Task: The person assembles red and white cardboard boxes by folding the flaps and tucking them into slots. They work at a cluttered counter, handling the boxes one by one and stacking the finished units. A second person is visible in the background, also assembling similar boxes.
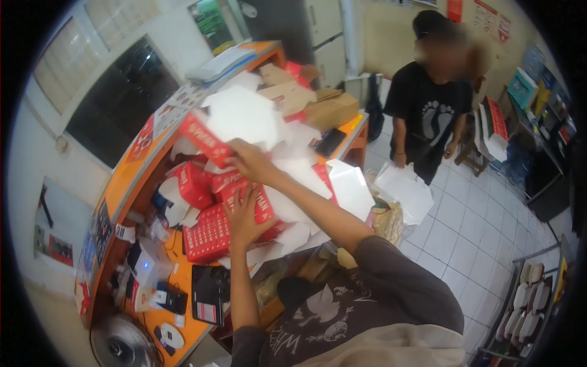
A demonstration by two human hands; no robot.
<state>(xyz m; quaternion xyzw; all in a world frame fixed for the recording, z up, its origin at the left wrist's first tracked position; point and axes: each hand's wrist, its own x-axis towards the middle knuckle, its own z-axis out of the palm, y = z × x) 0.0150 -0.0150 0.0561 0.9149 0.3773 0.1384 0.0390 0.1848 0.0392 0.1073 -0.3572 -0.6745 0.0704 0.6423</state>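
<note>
My right hand (251, 161) grips the edge of a red food box (205, 139), its fingers closed on the cardboard. A large white open box lid (241, 116) stands just beyond that hand. Below, my left hand (246, 221) lies with spread fingers on a block of flat red boxes (208, 233) stacked side by side. Another red box (194, 185) leans to the left of this block. More opened white cartons (351, 188) are heaped to the right of my hands, partly overlapping.
An orange counter (189, 290) carries a tablet (207, 295), a white device (151, 264) and a card terminal (170, 298). A fan (122, 345) stands lower left. Brown cartons (332, 111) lie at the back. Another person (428, 104) stands on the tiled floor at right, near a white carton (406, 192).
</note>
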